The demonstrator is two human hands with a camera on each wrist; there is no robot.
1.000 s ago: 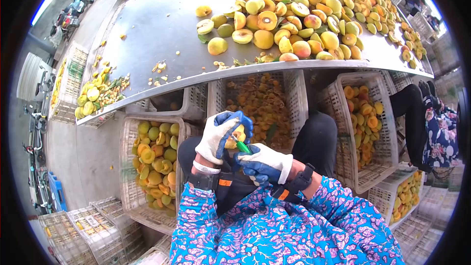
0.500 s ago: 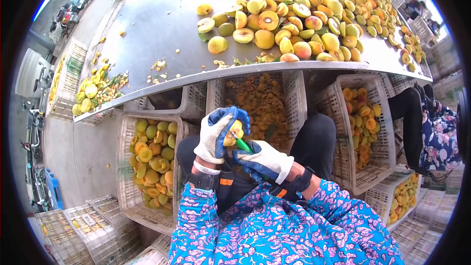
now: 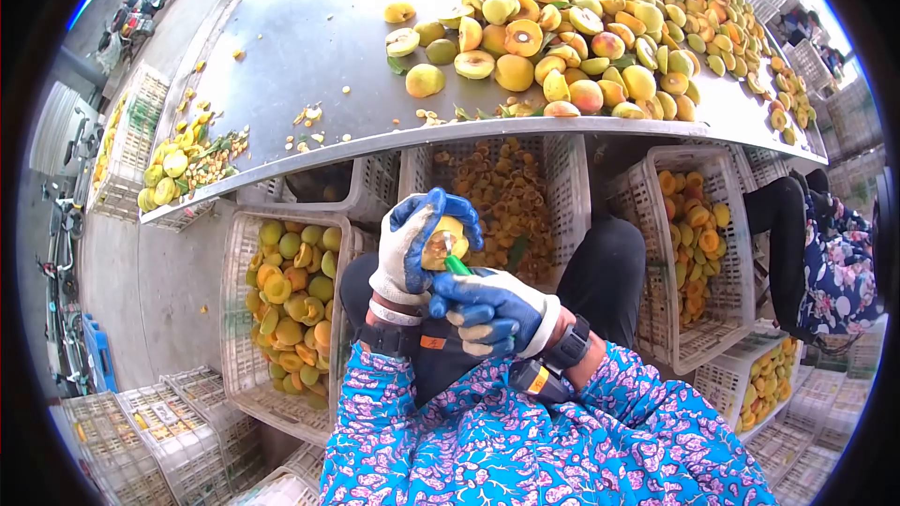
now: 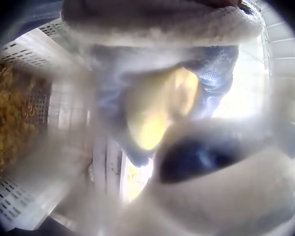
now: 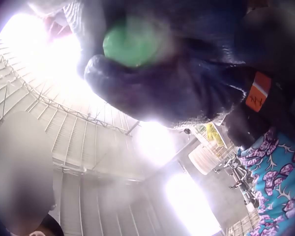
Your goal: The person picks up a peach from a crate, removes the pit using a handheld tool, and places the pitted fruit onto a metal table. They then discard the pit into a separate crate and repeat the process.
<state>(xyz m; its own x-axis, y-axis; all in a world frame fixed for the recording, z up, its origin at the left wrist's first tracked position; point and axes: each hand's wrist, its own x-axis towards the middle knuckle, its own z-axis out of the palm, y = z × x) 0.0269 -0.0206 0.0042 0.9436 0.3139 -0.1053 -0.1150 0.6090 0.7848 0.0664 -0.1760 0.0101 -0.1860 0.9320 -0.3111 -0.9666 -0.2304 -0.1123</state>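
My left hand (image 3: 401,251), in a white glove with blue-coated palm, holds a yellow peach (image 3: 448,236) with its fingers curled round it, the cut face with a brownish middle turned toward me. In the left wrist view the peach (image 4: 150,110) appears blurred against the blue glove. My right hand (image 3: 492,314), gloved alike, grips a small tool with a green handle (image 3: 457,265); its metal tip is at the cut face of the peach. The right wrist view shows the rounded green handle end (image 5: 130,45) inside the curled blue fingers.
A metal table (image 3: 300,56) ahead bears a heap of peaches (image 3: 581,47), many halved. Below its edge, between the knees, stands a crate (image 3: 568,187) of orange scraps. Crates of peach halves stand left (image 3: 234,319) and right (image 3: 661,262). Another person (image 3: 839,272) sits at far right.
My right hand has rolled over, showing more of its blue palm side. The left hand has turned slightly, bringing more of the peach's cut face into view. Both still hold the same things.
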